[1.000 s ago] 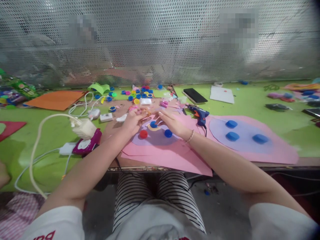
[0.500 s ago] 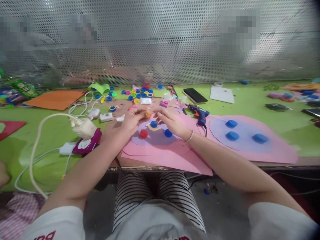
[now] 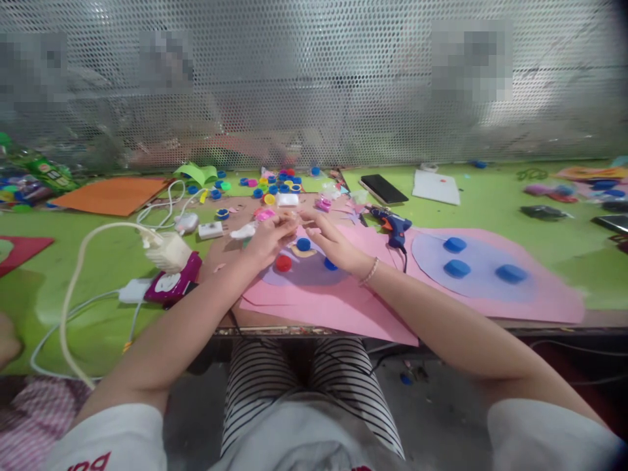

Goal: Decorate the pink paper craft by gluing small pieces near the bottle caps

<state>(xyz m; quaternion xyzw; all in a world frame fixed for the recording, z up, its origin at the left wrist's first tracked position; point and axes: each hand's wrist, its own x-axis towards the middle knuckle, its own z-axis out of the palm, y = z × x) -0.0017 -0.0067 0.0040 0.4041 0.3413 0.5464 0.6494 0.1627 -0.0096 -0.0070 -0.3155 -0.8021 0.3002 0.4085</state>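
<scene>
My left hand [image 3: 272, 241] is closed in a pinch over the far part of a lilac paper circle [image 3: 279, 277]. A small pale orange thing [image 3: 293, 216], too hidden to name, shows at its fingertips. My right hand [image 3: 338, 247] faces it from the right, fingers bent and thumb apart, its fingertips close to that thing. Below the hands on the circle sit a red bottle cap [image 3: 283, 263], a blue cap [image 3: 303, 244] beside a cream curved strip [image 3: 304, 253], and another blue cap [image 3: 330, 263] partly covered by my right hand.
Pink paper [image 3: 338, 311] lies under the circle. A blue glue gun [image 3: 394, 226] rests to its right, near a second lilac circle [image 3: 483, 275] bearing three blue caps. A purple power strip [image 3: 171, 284] with cables stands left. Behind are loose caps [image 3: 269, 199] and a phone [image 3: 383, 189].
Both hands have drawn closer together, the left shifting slightly right. The orange thing, seen more fully before, is now mostly hidden by the fingers. Caps and circle stay in place.
</scene>
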